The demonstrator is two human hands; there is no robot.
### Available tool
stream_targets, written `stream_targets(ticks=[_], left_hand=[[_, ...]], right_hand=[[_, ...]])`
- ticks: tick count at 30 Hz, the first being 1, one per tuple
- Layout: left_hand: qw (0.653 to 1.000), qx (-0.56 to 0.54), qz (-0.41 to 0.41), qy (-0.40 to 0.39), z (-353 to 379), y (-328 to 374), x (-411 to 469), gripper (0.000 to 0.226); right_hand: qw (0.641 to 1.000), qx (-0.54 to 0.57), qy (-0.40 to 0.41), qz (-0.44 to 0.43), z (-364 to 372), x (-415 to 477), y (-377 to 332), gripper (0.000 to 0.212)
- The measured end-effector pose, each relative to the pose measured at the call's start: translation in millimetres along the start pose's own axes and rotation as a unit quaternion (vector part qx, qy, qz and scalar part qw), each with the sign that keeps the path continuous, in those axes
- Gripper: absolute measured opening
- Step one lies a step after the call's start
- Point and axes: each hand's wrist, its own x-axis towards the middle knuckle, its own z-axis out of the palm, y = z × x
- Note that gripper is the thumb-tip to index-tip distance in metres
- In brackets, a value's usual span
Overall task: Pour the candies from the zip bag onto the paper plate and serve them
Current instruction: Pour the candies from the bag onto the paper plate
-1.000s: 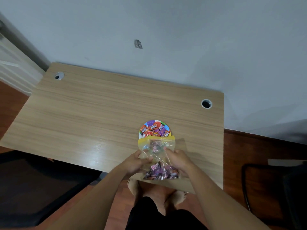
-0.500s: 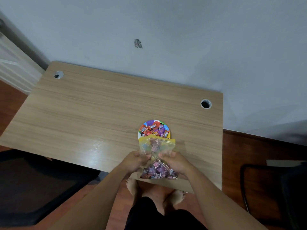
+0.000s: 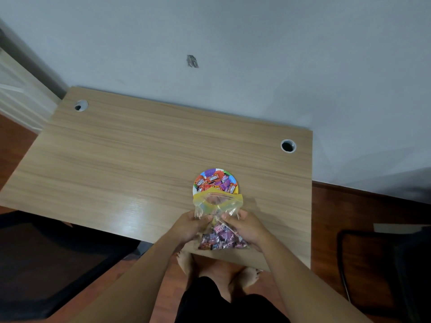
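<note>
**Half the candies out, half still in the bag**

I'm watching through the head camera, and the pour looks partly done. The paper plate [image 3: 215, 181] sits on the wooden desk [image 3: 140, 164], toward its near right part, and it already carries a heap of red, orange and purple wrapped candies. The zip bag [image 3: 218, 220] hangs just in front of the plate, its yellow-edged mouth open and pointing at the plate's near rim, overlapping it in this view. My judgement: the first share has landed, and the rest has to follow before anything can be served.

The left hand [image 3: 190, 227] pinches the bag's left side at about mid-height, fingers closed on the plastic. The right hand [image 3: 246, 227] grips the right side the same way and also cups the lower corner. Between and below them a cluster of mostly purple candies [image 3: 221, 238] sits bunched in the closed end of the bag, near the desk's front edge. The upper part of the bag, between hands and mouth, looks nearly empty, with perhaps a piece or two behind the zip strip.

Against the frame a second earlier, both hands have shifted a little higher up the bag's sides, and the candy cluster has settled lower and wider under them. The plate's load looks unchanged, so nothing fresh has dropped onto it in that time.

What's left, as I read it: tip the closed end up, empty the remainder, set the bag aside, present the plate.
</note>
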Motion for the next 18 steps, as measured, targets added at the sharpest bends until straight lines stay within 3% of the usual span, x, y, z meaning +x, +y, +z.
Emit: stream_targets(ticks=[8, 12, 18], left_hand=[[1.0, 0.003, 0.018, 0.018, 1.5, 3.9, 0.5, 0.023], [1.0, -0.001, 0.012, 0.015, 0.4, 3.1, 1.9, 0.021], [0.999, -0.019, 0.03, 0.037, 0.8, 4.6, 5.4, 0.021]], right_hand=[[1.0, 0.002, 0.006, 0.03, -2.4, 7.0, 5.1, 0.023], [0.999, -0.001, -0.008, 0.048, -4.5, 7.3, 4.5, 0.05], [0.998, -0.009, 0.002, 0.061, -4.2, 3.7, -2.4, 0.037]])
